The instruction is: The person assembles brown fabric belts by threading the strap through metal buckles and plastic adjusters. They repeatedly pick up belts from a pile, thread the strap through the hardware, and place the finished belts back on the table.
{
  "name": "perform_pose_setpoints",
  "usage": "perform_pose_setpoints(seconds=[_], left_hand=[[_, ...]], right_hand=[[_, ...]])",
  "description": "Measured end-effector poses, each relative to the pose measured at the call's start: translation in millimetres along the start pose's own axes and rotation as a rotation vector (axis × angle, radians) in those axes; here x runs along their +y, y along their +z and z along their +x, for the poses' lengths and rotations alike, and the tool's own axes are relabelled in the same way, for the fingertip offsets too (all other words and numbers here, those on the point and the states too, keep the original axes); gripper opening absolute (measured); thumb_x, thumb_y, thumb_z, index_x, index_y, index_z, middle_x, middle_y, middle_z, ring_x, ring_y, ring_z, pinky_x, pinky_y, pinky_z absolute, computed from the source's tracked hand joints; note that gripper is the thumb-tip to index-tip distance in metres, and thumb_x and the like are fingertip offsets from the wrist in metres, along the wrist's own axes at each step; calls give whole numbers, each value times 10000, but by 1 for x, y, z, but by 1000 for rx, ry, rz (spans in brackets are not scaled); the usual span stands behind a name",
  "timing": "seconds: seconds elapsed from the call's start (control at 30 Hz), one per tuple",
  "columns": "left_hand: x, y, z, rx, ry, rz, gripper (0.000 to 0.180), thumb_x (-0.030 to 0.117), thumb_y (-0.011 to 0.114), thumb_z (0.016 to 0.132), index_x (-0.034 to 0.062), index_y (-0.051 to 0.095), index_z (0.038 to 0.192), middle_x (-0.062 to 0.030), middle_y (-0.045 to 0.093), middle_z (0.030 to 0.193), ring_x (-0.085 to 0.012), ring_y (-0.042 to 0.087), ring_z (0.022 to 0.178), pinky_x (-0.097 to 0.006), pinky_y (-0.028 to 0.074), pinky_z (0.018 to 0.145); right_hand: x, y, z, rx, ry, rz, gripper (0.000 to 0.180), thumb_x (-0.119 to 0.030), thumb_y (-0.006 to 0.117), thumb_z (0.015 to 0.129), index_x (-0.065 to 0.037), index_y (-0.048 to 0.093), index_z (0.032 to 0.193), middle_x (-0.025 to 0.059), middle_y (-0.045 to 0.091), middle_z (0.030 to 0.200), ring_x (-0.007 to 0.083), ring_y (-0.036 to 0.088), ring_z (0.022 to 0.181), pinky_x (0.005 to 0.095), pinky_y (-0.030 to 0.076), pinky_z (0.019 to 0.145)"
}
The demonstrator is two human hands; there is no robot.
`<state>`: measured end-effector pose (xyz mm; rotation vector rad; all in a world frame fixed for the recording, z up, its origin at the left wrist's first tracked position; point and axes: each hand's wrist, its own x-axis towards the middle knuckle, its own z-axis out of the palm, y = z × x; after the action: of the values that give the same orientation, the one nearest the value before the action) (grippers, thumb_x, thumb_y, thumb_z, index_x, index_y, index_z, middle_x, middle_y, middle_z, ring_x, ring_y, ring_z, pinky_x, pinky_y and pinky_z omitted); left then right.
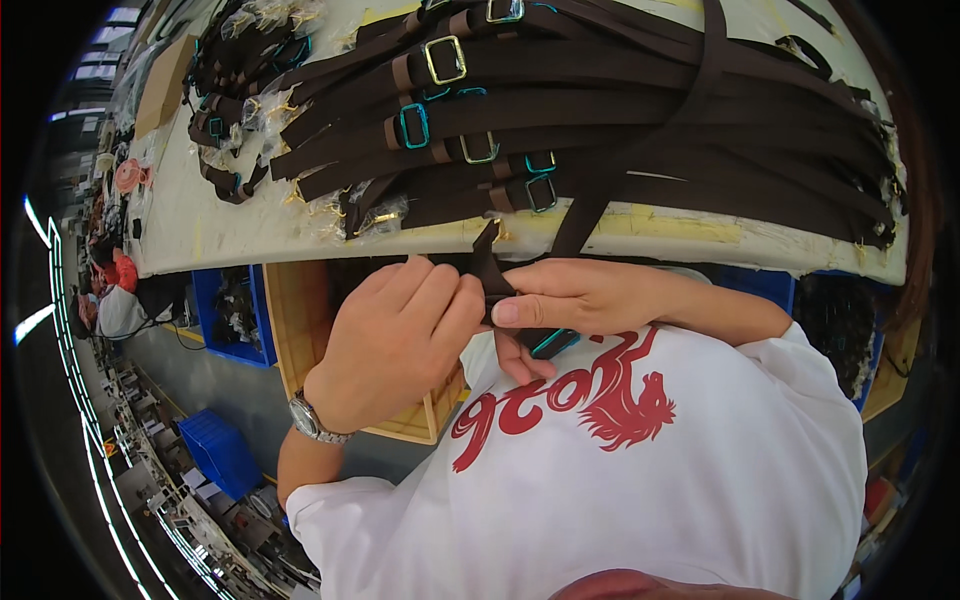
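Note:
My left hand (395, 335), a watch on its wrist, is closed with its fingertips at a dark brown strap (490, 265), just off the table's near edge. My right hand (565, 297) pinches the same strap, its thumb pressed on top. Below that hand, close to my shirt, hangs a buckle with a teal edge (553, 343), partly covered by the fingers. One strap length (580, 225) runs from the hands up over the table. Across the tabletop lies a pile of dark brown straps (600, 115) with rectangular buckles (445, 60), some gold, some teal-edged, and small brown loops.
The pale worktable (230, 235) has its near edge just beyond my hands. Clear plastic wrapping with gold-coloured hardware (320, 205) lies at the strap ends. A wooden drawer (300, 330) and a blue bin (235, 315) are below the edge. Another blue bin (220, 455) stands on the floor.

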<state>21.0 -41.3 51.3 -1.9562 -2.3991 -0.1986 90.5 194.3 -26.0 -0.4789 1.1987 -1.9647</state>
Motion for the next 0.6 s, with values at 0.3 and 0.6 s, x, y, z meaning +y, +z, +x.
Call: perform_pose_setpoints(seconds=[0.3,0.6], left_hand=[[-4,19,-26,75,-543,-1129,377,197,632,1083,38,707,749,-80,626,629,-152,520,509,-307,416,503],[45,50,-47,599,-987,-1721,441,240,542,1132,-80,709,880,-129,720,744,-104,511,531,-305,467,501]], right_hand=[[-19,17,5,125,153,-393,483,-443,713,1049,33,634,1043,152,777,949,244,722,742,379,552,725],[-12,12,-3,542,-211,-976,467,-255,903,865,-68,565,1126,97,706,1051,335,696,921,421,555,782]])
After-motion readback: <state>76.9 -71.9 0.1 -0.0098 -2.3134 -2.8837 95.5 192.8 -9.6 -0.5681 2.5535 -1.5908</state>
